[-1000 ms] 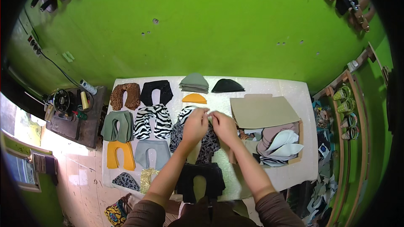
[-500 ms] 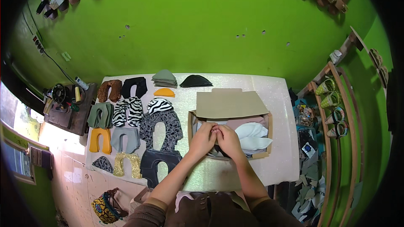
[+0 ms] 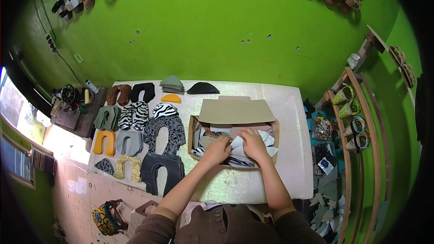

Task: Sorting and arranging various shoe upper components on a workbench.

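Both my hands are inside an open cardboard box (image 3: 237,112) of cut shoe-upper pieces. My left hand (image 3: 218,149) is closed, its fingertips bunched by the inner edge of a white piece (image 3: 238,145); what they pinch is hidden. My right hand (image 3: 254,144) curls over the white pieces, fingers bent and gripping their edge. Beneath the hands lies a striped stack (image 3: 239,160) of cut pieces. A leopard-print scrap (image 3: 210,132) and a dusty pink piece (image 3: 266,128) show along the far side of the box.
Left of the box stand stacks of U-shaped pieces: dark grey (image 3: 151,174), patterned (image 3: 174,131), gold glitter (image 3: 127,168), yellow (image 3: 106,142). A black curved stack (image 3: 203,88) lies behind. At right is a wooden rack (image 3: 350,131) with shoes; a sewing machine-like device (image 3: 68,94) sits far left.
My hands have moved apart from being together over the box. The white pieces have shifted toward the middle, and the striped stack and leopard-print scrap now show. The whole view has shifted slightly.
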Demonstrator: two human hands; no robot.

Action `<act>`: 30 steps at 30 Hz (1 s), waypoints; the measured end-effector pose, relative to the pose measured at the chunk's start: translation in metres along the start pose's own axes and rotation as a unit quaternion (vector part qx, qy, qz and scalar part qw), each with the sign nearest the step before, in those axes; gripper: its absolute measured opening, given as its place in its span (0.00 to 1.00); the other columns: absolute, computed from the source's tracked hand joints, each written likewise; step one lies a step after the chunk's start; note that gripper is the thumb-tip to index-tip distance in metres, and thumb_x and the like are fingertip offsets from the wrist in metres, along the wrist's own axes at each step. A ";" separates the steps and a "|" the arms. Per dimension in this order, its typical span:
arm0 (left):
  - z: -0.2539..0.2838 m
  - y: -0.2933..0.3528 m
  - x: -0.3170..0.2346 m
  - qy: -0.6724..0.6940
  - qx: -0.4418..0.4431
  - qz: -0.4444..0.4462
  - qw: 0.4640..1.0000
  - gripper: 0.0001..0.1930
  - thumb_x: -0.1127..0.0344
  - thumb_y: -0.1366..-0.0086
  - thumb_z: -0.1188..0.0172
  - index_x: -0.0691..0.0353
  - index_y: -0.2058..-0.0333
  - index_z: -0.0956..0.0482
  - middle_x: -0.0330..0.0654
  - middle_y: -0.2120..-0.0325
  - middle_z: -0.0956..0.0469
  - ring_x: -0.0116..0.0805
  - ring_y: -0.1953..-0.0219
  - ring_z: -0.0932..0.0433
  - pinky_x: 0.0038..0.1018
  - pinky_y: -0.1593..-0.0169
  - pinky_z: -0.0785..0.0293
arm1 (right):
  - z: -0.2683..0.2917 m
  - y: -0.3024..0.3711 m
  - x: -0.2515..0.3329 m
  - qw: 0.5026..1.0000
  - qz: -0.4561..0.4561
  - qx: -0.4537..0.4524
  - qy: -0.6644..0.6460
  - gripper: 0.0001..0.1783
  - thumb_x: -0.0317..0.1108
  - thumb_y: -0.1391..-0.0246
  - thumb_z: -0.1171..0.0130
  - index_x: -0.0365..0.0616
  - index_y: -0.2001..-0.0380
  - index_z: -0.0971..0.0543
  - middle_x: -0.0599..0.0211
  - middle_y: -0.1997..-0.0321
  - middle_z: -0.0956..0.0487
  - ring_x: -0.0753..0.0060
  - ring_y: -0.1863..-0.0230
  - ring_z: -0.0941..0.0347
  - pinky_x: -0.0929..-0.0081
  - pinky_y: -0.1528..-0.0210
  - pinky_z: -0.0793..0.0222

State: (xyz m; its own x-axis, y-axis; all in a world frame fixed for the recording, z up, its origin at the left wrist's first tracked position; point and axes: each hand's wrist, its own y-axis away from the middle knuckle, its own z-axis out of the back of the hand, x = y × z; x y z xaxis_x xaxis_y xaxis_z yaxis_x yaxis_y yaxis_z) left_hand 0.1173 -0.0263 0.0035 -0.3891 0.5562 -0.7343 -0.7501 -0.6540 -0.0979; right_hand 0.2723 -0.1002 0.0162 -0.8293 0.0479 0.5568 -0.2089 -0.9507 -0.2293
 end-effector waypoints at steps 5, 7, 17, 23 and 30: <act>-0.002 0.001 0.002 0.004 -0.009 0.006 1.000 0.13 0.66 0.47 0.48 0.64 0.63 0.29 0.51 0.67 0.29 0.49 0.62 0.29 0.36 0.57 0.33 | -0.003 -0.003 -0.014 0.992 0.015 0.122 0.029 0.24 0.20 0.62 0.55 0.44 0.56 0.29 0.57 0.50 0.33 0.55 0.45 0.43 0.66 0.41 0.50; -0.001 0.002 0.004 -0.004 -0.005 0.017 1.000 0.13 0.66 0.47 0.48 0.65 0.63 0.28 0.51 0.67 0.29 0.49 0.62 0.29 0.36 0.57 0.33 | -0.006 -0.006 -0.020 0.986 0.014 0.161 0.025 0.24 0.21 0.62 0.54 0.44 0.56 0.29 0.57 0.50 0.33 0.55 0.46 0.42 0.67 0.42 0.50; -0.001 0.015 0.010 0.070 0.022 0.021 0.997 0.13 0.66 0.46 0.49 0.66 0.62 0.28 0.52 0.66 0.29 0.48 0.62 0.29 0.33 0.57 0.33 | 0.016 -0.009 -0.012 0.989 0.056 0.125 0.053 0.11 0.28 0.62 0.43 0.43 0.70 0.27 0.61 0.64 0.28 0.56 0.57 0.36 0.63 0.53 0.41; 0.007 0.014 -0.001 0.140 -0.041 0.035 0.989 0.12 0.69 0.46 0.49 0.67 0.62 0.28 0.52 0.65 0.30 0.47 0.63 0.28 0.32 0.58 0.32 | 0.039 -0.007 0.003 0.997 0.045 0.061 0.027 0.10 0.30 0.60 0.43 0.43 0.70 0.27 0.60 0.65 0.28 0.55 0.60 0.33 0.66 0.58 0.38; -0.001 0.016 0.009 0.035 0.058 0.056 0.996 0.14 0.67 0.44 0.52 0.66 0.61 0.28 0.53 0.63 0.28 0.48 0.60 0.29 0.33 0.57 0.32 | 0.010 0.000 -0.025 0.995 -0.018 0.098 -0.018 0.13 0.35 0.57 0.44 0.42 0.66 0.26 0.57 0.66 0.27 0.55 0.63 0.30 0.67 0.59 0.35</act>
State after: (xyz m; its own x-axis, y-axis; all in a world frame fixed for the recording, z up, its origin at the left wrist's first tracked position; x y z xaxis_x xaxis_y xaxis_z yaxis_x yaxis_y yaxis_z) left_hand 0.1026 -0.0323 -0.0057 -0.4387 0.4434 -0.7816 -0.7622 -0.6444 0.0622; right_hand 0.2978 -0.1043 0.0103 -0.8030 0.0759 0.5912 -0.1304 -0.9902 -0.0500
